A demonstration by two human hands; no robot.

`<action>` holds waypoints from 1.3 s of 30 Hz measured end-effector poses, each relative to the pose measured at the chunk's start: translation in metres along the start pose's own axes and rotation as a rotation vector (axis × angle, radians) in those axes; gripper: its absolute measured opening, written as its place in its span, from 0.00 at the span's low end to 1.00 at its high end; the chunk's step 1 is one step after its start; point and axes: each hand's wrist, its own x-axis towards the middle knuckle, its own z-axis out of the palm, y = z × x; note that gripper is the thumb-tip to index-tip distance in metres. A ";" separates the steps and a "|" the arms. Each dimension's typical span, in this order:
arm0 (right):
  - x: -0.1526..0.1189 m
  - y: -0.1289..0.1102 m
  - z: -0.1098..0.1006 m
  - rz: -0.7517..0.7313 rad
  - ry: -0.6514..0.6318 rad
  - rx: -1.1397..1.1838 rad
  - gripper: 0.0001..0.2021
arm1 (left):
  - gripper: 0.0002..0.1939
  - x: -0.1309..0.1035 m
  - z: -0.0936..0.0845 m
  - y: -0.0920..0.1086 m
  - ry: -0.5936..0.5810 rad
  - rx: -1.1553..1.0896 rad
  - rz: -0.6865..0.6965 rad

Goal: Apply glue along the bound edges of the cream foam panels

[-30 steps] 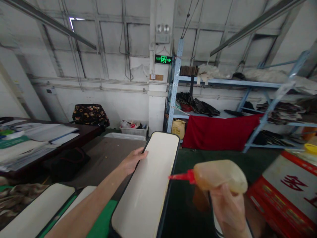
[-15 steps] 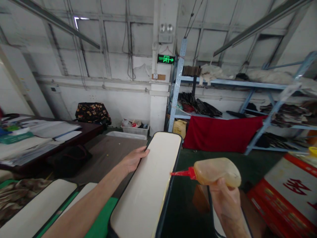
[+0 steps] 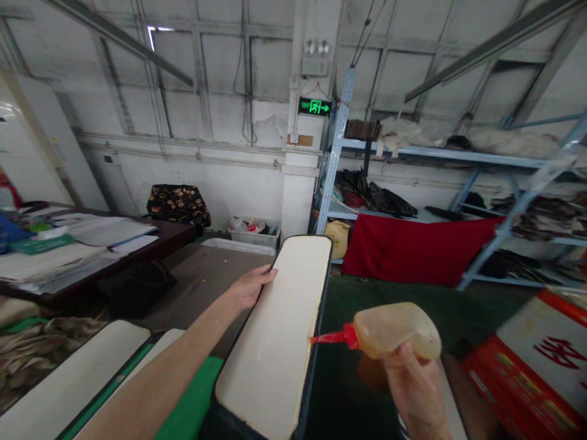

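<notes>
My left hand (image 3: 251, 287) grips the left edge of a long white panel (image 3: 279, 324) with rounded corners and a dark rim, its thumb on the white face. The panel slants away from me. In my right hand (image 3: 415, 379) is a squeeze bottle (image 3: 397, 330) of amber liquid, lying on its side with the red nozzle (image 3: 332, 338) pointing left. The nozzle tip is at the panel's right edge, where a thin yellowish line runs along the rim. My right fingers are partly hidden behind the bottle.
Similar white panels (image 3: 87, 373) lie at the lower left on green material, beside crumpled cloth (image 3: 34, 354). Another pale panel is partly hidden under my right hand. A red and white box (image 3: 532, 360) stands right; blue shelves (image 3: 440, 156) stand behind.
The nozzle tip has moved down along the panel's right edge, toward me, with the bottle in my right hand. The panel's far end has shifted slightly up and left; my left hand keeps its grip.
</notes>
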 end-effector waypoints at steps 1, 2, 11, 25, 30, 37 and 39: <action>-0.001 0.000 0.000 0.014 0.000 0.009 0.21 | 0.15 0.000 -0.001 0.000 0.005 -0.002 0.002; -0.002 0.001 0.000 0.023 -0.002 0.016 0.21 | 0.14 0.000 -0.002 0.001 0.011 -0.006 0.005; -0.011 0.009 0.001 0.037 -0.016 0.011 0.20 | 0.16 0.004 -0.017 0.005 0.049 -0.033 0.031; -0.026 0.024 0.006 0.148 -0.046 0.035 0.19 | 0.14 0.005 -0.043 0.013 0.184 -0.076 0.071; -0.042 0.026 0.012 0.285 -0.008 0.058 0.20 | 0.11 0.003 -0.051 0.016 0.253 -0.088 0.125; -0.031 0.020 0.040 0.194 0.015 0.105 0.18 | 0.11 -0.002 -0.057 0.019 0.330 -0.097 0.173; -0.014 0.019 0.057 0.086 -0.025 0.105 0.18 | 0.12 -0.005 -0.055 0.019 0.311 -0.097 0.169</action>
